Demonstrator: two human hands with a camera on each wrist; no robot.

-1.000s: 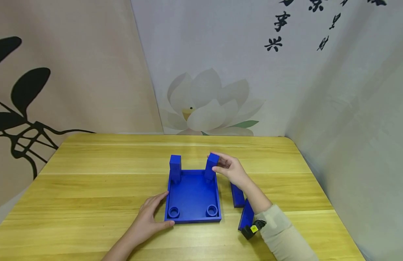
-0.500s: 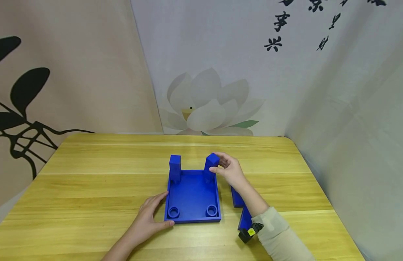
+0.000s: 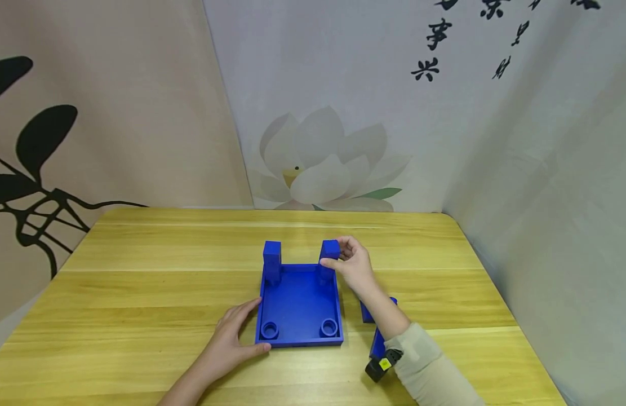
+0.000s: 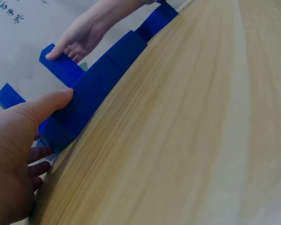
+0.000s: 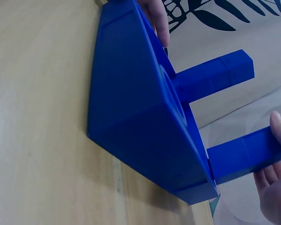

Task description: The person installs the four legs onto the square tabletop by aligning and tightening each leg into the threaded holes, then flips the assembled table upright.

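A shallow blue tray-shaped base (image 3: 297, 304) with a raised rim lies on the table. Its two near corners carry round sockets, the left socket (image 3: 270, 330) and the right socket (image 3: 329, 327). At the far left corner a square blue post (image 3: 272, 260) stands upright. My right hand (image 3: 354, 265) grips the upper part of a second square blue post (image 3: 330, 248) at the far right corner, thumb in front and fingers behind. My left hand (image 3: 231, 344) holds the base by its near left corner, thumb on the front edge and fingers along the left side.
To the right of the base, partly under my right forearm, lie two more blue pieces: a farther piece (image 3: 366, 313) and a nearer piece (image 3: 378, 344). A black strap device (image 3: 383, 364) sits at my right wrist. A printed cloth (image 3: 323, 158) hangs behind the wooden table (image 3: 140, 282).
The post in my right hand has turned about its upright axis, its top now squarer to the base. My right forearm has swung slightly left. My left hand and the base stay put.
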